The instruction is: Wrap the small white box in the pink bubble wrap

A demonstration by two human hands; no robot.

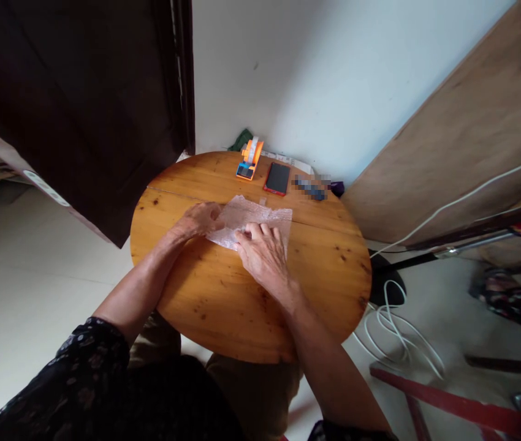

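Note:
A crinkled, clear sheet of bubble wrap point(255, 214) lies flat on the round wooden table point(224, 306). At its left edge is my left hand point(200, 219), fingers curled, with the edge between thumb and fingers. My right hand point(263, 248) rests palm down over the sheet's front right part, its fingers apart and pressing on the surface. Anything under the right palm is hidden. An orange and blue tape dispenser point(250, 159) stands beyond the sheet, near the table's back edge.
A phone in a red case point(277, 178) lies beside the dispenser, with a pixelated dark object point(311, 187) to its right. The wall point(288, 79) rises behind the table. White cable point(393, 324) coils on the floor at right, near a red wooden frame point(453, 401).

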